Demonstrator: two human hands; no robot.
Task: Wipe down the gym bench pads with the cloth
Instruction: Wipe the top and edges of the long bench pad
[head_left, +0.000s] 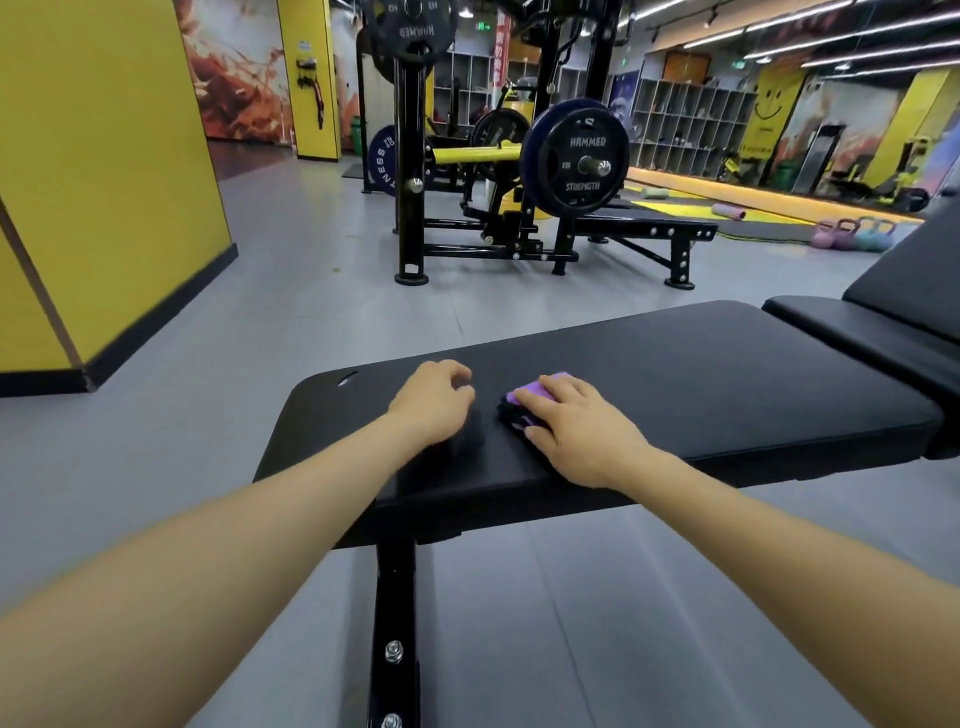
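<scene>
A: Two black bench pads: the flat seat pad (675, 384) and the inclined back pad (904, 291) at two o'clock. One purple cloth (535, 391).

B: Hands?

A: My right hand (576, 426) presses the cloth flat on the seat; my left hand (434, 402) rests loosely curled, empty. I reckon the cloth may bunch and skip patches.

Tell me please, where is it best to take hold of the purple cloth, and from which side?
Probably from above, as the right hand does now: the purple cloth lies flat on the bench pad, so a palm-down grip over its middle, fingers spread, should hold it. Its far edge shows free beyond the fingers.
</scene>
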